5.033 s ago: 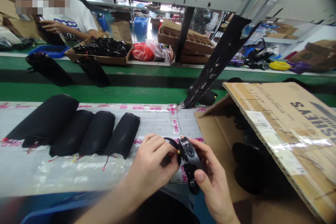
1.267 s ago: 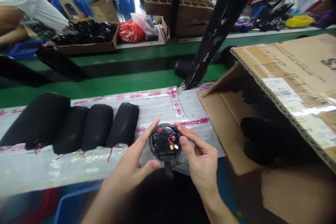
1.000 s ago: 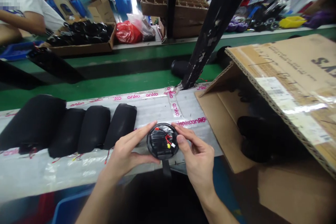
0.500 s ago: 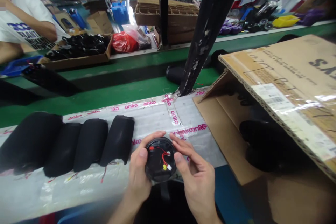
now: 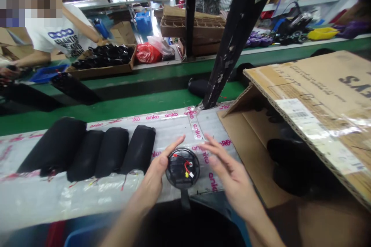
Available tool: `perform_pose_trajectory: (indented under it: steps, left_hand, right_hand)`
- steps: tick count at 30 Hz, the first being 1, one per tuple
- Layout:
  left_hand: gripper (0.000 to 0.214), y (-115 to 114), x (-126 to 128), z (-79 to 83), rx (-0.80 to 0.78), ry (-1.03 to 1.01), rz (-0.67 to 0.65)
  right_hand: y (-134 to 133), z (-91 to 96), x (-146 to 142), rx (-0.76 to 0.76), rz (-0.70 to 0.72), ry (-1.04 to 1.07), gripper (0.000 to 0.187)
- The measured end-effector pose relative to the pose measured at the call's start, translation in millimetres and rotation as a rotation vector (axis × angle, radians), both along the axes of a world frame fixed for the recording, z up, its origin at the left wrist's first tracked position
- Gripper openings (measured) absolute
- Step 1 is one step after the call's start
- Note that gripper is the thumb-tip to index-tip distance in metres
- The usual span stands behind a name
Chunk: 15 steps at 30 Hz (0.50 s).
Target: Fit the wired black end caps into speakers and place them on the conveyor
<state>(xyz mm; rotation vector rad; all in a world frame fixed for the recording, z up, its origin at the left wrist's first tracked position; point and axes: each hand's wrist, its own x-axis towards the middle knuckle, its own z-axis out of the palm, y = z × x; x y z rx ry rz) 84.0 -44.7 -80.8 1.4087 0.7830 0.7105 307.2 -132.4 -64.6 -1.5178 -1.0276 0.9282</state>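
Note:
A round black housing (image 5: 176, 170) with a raised rim stands at the table's near edge, its open end facing me. Inside it are red wires with small yellow and white connectors (image 5: 189, 175), and a black strap (image 5: 184, 199) hangs from its near side. Along its left rim is my left hand (image 5: 160, 168), fingers stretched out; whether the thumb touches the rim I cannot tell. My right hand (image 5: 227, 166) is held apart to the right of it, fingers spread and holding nothing. Several black fabric-covered cylinders (image 5: 111, 150) lie to the left, thin wires at their near ends.
A large cardboard box (image 5: 319, 85) with black items inside stands open at the right. Behind the wrapped table (image 5: 171, 127) run a green belt (image 5: 145, 94) and a slanting black post (image 5: 228, 38). Across it, a person in a white shirt (image 5: 62, 31) sits near a box of black parts (image 5: 101, 67).
Both hands have let go of the round housing and opened; the right hand has moved off to the right. My view has shifted, showing more of the person across the belt.

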Motion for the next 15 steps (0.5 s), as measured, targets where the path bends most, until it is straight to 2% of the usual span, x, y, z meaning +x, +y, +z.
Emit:
perform_pose_trajectory:
  steps: [2, 4, 6, 8, 10, 12, 13, 15]
  left_hand:
    - [0.062, 7.9, -18.4, 7.1, 0.015, 0.025, -0.045]
    - [0.058, 11.2, -36.6, 11.1, 0.037, 0.118, -0.081]
    - [0.078, 7.4, -46.6, 9.0, 0.078, 0.288, -0.113]
    - [0.108, -1.8, -42.9, -0.3, 0.123, 0.397, -0.089]
    - [0.12, -11.0, -26.9, -13.1, 0.148, 0.365, -0.019]
    - [0.111, -15.0, -6.8, -21.4, 0.183, 0.287, 0.041]
    - [0.104, -13.9, 1.6, -21.4, 0.2, 0.261, 0.057]
    - [0.093, -4.4, 11.5, -11.4, 0.204, 0.242, 0.066]
  right_hand:
    - [-9.3, -10.4, 36.4, 0.032, -0.14, -0.227, 0.045]
    - [-25.7, -33.0, 71.6, 0.032, -0.319, -0.505, 0.057]
    - [-46.1, -64.2, 97.2, -0.081, -0.414, -0.792, 0.084]
    - [-64.9, -95.9, 109.2, -0.21, -0.422, -1.007, 0.099]
    - [-77.0, -121.0, 110.9, -0.225, -0.392, -1.126, 0.097]
    - [-81.1, -136.6, 110.8, -0.184, -0.353, -1.184, 0.084]
    - [-81.0, -141.2, 112.7, -0.13, -0.317, -1.178, 0.074]
    - [-79.1, -146.3, 121.8, 0.016, -0.246, -1.128, 0.055]
